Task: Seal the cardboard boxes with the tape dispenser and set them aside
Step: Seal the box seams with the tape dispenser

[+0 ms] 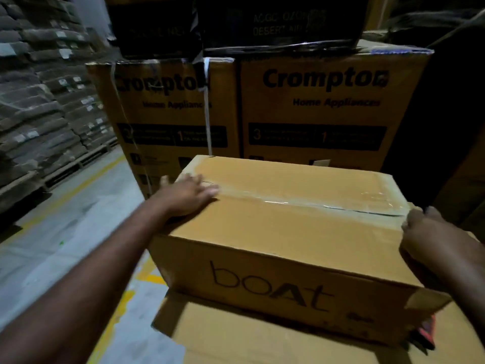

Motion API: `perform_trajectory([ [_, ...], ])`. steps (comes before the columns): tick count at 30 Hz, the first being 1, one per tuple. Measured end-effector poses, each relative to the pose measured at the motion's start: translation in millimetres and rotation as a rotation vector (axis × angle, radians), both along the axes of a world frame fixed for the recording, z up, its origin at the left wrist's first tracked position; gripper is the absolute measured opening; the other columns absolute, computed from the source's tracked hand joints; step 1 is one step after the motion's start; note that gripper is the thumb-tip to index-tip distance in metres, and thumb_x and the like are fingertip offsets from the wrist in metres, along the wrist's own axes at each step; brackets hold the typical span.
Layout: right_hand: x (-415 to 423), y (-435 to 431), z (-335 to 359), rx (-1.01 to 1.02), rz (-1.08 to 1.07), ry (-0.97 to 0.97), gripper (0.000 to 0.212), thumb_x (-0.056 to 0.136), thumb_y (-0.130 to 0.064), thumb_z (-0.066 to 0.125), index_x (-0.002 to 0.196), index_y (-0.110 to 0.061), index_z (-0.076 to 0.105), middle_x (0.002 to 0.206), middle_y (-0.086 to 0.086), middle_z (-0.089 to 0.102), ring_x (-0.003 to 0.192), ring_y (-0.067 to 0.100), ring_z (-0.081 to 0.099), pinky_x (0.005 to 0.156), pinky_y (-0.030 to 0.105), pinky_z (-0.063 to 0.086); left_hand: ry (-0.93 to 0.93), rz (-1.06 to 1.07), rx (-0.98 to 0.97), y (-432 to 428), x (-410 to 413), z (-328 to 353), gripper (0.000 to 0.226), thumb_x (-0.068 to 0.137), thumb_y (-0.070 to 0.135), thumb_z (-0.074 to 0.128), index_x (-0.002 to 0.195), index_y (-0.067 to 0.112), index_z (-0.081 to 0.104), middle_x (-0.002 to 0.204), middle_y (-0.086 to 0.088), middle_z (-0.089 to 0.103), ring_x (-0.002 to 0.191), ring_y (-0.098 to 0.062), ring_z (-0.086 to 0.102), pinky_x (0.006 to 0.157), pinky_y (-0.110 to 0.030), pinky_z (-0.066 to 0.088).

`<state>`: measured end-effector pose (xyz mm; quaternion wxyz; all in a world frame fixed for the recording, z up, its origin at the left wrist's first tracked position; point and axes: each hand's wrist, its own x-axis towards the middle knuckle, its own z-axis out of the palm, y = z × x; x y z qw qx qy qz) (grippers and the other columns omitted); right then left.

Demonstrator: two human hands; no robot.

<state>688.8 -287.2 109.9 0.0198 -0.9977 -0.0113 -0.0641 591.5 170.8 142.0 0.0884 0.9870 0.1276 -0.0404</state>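
Observation:
A brown cardboard box (pixel 288 232) printed "boAt" sits on top of another cardboard box (pixel 236 337). Clear tape (pixel 315 203) runs along its closed top seam. My left hand (pixel 189 195) lies flat on the top at the box's left end, fingers straight over the start of the tape. My right hand (pixel 430 232) is at the right end, its fingers curled over the top right edge. No tape dispenser is in view. A small red thing (pixel 426 333) shows at the box's lower right corner; I cannot tell what it is.
Two large "Crompton" cartons (pixel 315 114) stand just behind the box, with dark cartons (pixel 275 22) stacked on them. Pallets with wrapped stacks (pixel 39 101) line the left. A grey floor (pixel 65 232) with yellow lines lies to the left.

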Motion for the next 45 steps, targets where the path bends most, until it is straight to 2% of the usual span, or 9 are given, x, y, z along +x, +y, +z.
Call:
perform_trajectory([
  [4,-21.0,39.9,17.5,-0.039,-0.014,-0.045,0.023,0.096,-0.016,0.047,0.114,-0.009,0.060,0.113,0.011,0.059,0.084,0.022,0.061,0.071,0.038,0.056,-0.141,0.137,-0.125,41.7,-2.8,-16.2,0.050,0.103,0.054,0.044,0.148,0.034,0.048,0.168,-0.006,0.019,0.153,-0.032,0.021,0.120,-0.050,0.025],
  [10,-30.0,110.2,29.1,0.082,-0.017,0.236,0.075,0.101,-0.057,0.024,0.149,-0.001,0.037,0.162,0.022,0.020,0.148,0.036,0.020,0.120,0.051,0.018,-0.280,0.216,-0.161,39.4,1.9,-10.2,0.044,0.098,0.036,0.064,0.137,0.015,0.063,0.161,-0.010,0.037,0.142,-0.039,0.040,0.111,-0.049,0.036],
  [19,-58.7,212.7,31.6,0.202,0.458,0.252,0.059,0.102,-0.052,0.031,0.143,-0.014,0.050,0.153,0.011,0.042,0.144,0.030,0.032,0.114,0.044,0.032,-0.312,0.207,-0.220,56.4,-6.3,-18.4,0.040,0.093,0.037,0.070,0.126,0.015,0.070,0.154,-0.012,0.048,0.137,-0.036,0.047,0.104,-0.050,0.043],
  [22,-79.7,185.9,51.8,0.348,0.572,0.319,0.063,0.097,-0.061,0.044,0.154,-0.038,0.029,0.158,-0.004,0.037,0.145,0.022,0.033,0.117,0.046,0.031,-0.305,0.220,-0.369,71.6,-10.5,-20.3,0.037,0.093,0.040,0.069,0.128,0.025,0.069,0.153,-0.008,0.049,0.136,-0.033,0.048,0.099,-0.047,0.045],
  [25,-105.3,146.9,53.7,0.046,0.615,0.471,0.097,0.081,-0.076,0.057,0.154,-0.051,-0.003,0.165,-0.018,-0.003,0.153,0.015,-0.002,0.121,0.057,-0.003,-0.228,0.214,-0.611,74.5,-16.6,-15.2,0.032,0.099,0.041,0.061,0.130,0.047,0.058,0.154,-0.001,0.047,0.135,-0.027,0.047,0.097,-0.040,0.045],
  [30,-99.8,121.7,28.1,-0.228,0.576,0.224,0.085,0.094,-0.060,0.048,0.148,-0.054,-0.017,0.163,-0.012,-0.020,0.153,0.023,-0.013,0.117,0.067,-0.003,-0.240,0.195,-0.859,61.9,-29.8,-21.7,0.034,0.108,0.037,0.044,0.138,0.052,0.046,0.159,0.007,0.038,0.142,-0.017,0.039,0.117,-0.038,0.033],
  [35,-75.9,108.1,24.3,-0.201,0.535,0.140,0.079,0.099,-0.047,0.049,0.146,-0.051,-0.014,0.165,-0.012,-0.011,0.154,0.021,-0.007,0.119,0.064,0.005,-0.388,0.325,-0.999,33.5,-45.3,-37.2,0.041,0.109,0.030,0.044,0.149,0.039,0.047,0.153,0.009,0.039,0.134,-0.013,0.041,0.100,-0.024,0.040],
  [40,-54.4,96.6,30.0,-0.170,0.470,0.141,0.079,0.098,-0.031,0.054,0.150,-0.055,-0.002,0.165,-0.014,-0.007,0.154,0.019,-0.002,0.121,0.061,0.007,-0.474,0.346,-1.004,5.5,-49.9,-43.5,0.050,0.108,0.023,0.048,0.156,0.026,0.038,0.169,0.004,0.012,0.155,-0.016,0.011,0.125,-0.038,0.015],
  [45,-37.3,75.3,23.2,-0.184,0.413,0.094,0.094,0.091,-0.017,0.065,0.144,-0.050,-0.004,0.166,-0.011,0.004,0.152,0.020,0.009,0.121,0.060,0.011,-0.568,0.387,-1.168,-34.1,-59.0,-51.4,0.053,0.106,0.010,0.049,0.157,0.018,0.036,0.170,0.003,0.007,0.155,-0.016,0.012,0.126,-0.043,0.021],
])
